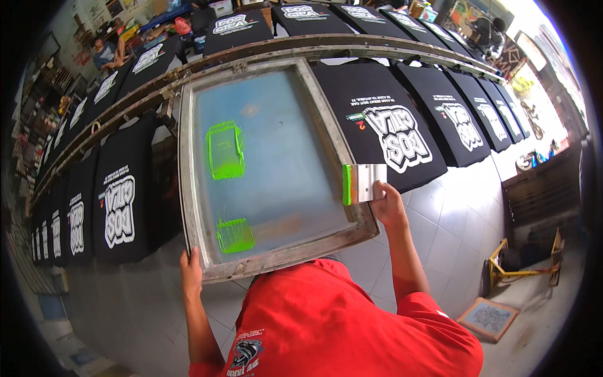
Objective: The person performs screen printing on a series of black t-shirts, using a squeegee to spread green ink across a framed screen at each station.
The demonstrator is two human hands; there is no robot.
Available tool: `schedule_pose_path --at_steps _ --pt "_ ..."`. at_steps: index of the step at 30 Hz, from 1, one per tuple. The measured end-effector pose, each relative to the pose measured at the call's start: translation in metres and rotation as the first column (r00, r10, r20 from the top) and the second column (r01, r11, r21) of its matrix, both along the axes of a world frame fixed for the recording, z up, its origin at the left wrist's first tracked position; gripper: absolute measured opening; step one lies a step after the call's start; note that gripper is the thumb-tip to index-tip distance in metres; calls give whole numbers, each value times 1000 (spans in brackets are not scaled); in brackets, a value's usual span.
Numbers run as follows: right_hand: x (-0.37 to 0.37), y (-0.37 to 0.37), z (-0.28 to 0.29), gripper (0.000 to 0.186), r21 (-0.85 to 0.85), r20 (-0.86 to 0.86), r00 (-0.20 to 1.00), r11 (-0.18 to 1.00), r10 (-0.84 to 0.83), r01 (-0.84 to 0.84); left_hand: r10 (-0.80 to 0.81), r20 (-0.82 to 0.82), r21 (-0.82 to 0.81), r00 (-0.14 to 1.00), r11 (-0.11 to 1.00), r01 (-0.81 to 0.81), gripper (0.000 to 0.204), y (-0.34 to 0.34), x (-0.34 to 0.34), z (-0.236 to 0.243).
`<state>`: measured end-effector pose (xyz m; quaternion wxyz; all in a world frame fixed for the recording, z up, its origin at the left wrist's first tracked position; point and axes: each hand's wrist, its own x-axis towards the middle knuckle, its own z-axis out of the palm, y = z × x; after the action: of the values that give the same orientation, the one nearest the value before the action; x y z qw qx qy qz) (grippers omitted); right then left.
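Grey and probably stiff yet unwieldy, the mesh frame (282,253) at picture centre suits holding by its rails (188,157), as left fingers (194,256) do lower left, while right fingers (384,190) grip a squeegee (369,182).

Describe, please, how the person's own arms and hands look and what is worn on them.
The left hand and right hand wear no gloves. Both forearms are bare, with no watch visible. The shirt is red and short-sleeved; its right sleeve has a small white mark.
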<state>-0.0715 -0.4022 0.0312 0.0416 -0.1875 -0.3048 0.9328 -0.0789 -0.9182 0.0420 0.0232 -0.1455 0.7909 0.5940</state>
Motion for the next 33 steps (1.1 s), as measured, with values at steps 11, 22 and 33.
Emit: schedule_pose_path --at_steps 11,22,33 --pt "-3 -10 -22 30 3 2 992 992 124 -124 -72 46 32 996 997 71 39 -40 -25 -25" --pt "-26 -5 -26 18 88 18 999 995 -41 39 -26 9 1 1000 1000 26 37 -21 -41 -21" --pt "-42 -18 -16 22 145 51 997 988 -61 53 -45 88 13 995 999 44 40 -32 -50 -28"
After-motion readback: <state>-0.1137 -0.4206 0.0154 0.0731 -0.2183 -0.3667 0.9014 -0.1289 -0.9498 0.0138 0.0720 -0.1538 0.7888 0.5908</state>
